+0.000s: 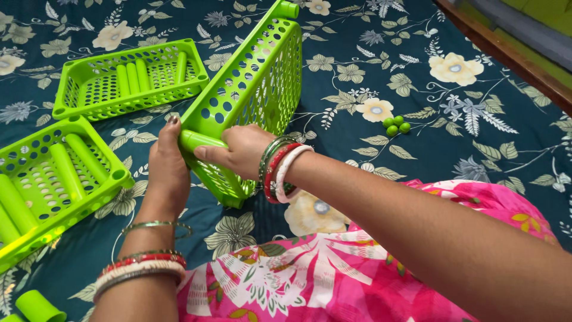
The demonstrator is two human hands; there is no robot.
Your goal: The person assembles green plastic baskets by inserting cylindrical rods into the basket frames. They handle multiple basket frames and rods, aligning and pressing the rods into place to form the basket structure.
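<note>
A floral bedsheet (417, 155) is covering the bed. Two green perforated baskets (128, 77) are holding loose green tubes (132, 77). A third basket (253, 89) is standing tilted, left hand (167, 170) and right hand (238, 152) both gripping its corner tube (199, 141).

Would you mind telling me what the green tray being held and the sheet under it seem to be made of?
The green tray looks like moulded plastic, slightly glossy: uniform bright colour, rows of punched round holes, rounded corner sockets. The sheet looks like matte woven fabric, probably cotton, with a printed floral pattern and soft creases.
</note>
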